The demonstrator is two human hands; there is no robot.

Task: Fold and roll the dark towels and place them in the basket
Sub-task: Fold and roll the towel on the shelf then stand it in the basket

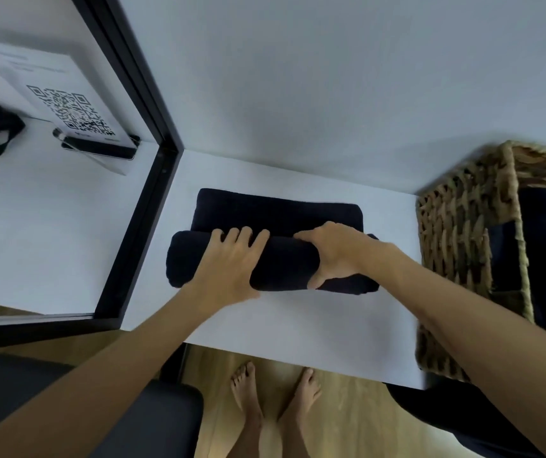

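1. The white bench (pixel 298 328) holds everything.
2. The woven basket (pixel 456 246) sits at my right, with dark cloth inside.
3. The dark towel (pixel 278 213) lies half rolled mid-bench. It looks soft, thick and squashy, probably light.
4. My left hand (pixel 228 262) presses flat on the roll.
5. My right hand (pixel 334 252) curls round it; I think holding both ends stops it unrolling.

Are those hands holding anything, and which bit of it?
Yes: the dark towel. Both hands are on its rolled-up part. The left hand lies over the roll left of its middle; the right hand has its grip round the roll's right half.
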